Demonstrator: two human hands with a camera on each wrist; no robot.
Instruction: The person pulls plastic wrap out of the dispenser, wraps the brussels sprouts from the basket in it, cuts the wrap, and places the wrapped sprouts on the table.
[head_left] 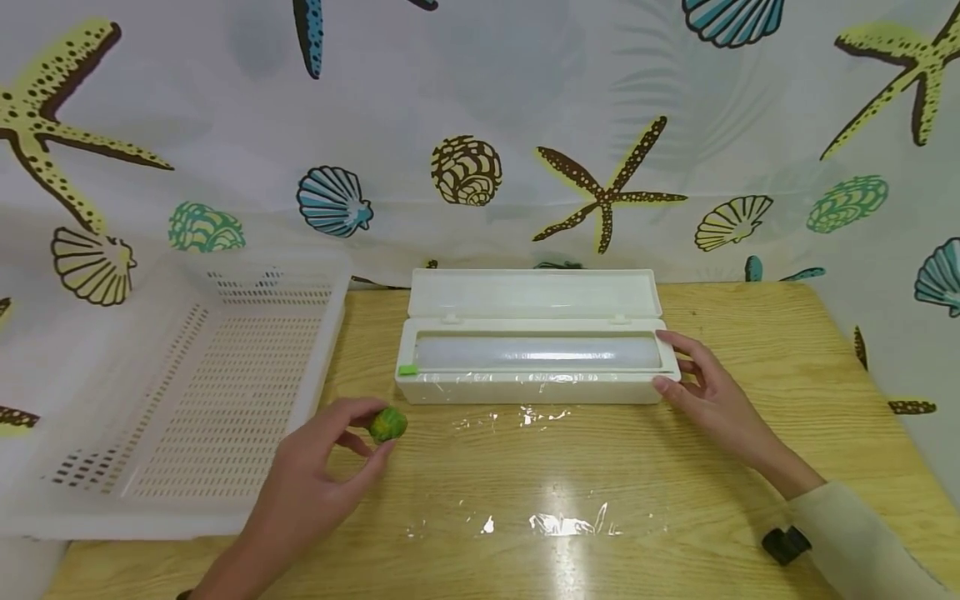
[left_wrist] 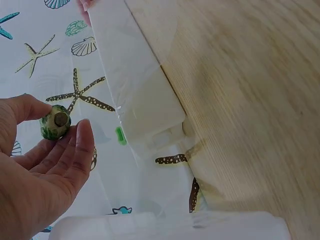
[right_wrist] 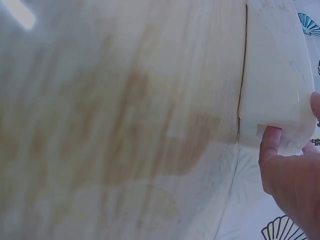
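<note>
My left hand [head_left: 318,471] pinches a small green Brussels sprout [head_left: 387,424] between thumb and fingertips, just above the table. The sprout's [left_wrist: 55,122] pale cut stem end shows in the left wrist view. My right hand [head_left: 712,400] holds the right end of a white cling film dispenser [head_left: 525,389], thumb at its front and fingers behind. Its lid [head_left: 534,293] stands raised, and a roll of film [head_left: 536,352] lies inside. From the dispenser a clear sheet of cling film [head_left: 562,525] spreads over the table toward me.
A white perforated plastic basket [head_left: 217,400] stands at the left, beside my left forearm. The wooden table [head_left: 750,517] meets a curtain printed with shells and starfish [head_left: 480,100] at the back. A small green slider [head_left: 407,369] sits on the dispenser's left front edge.
</note>
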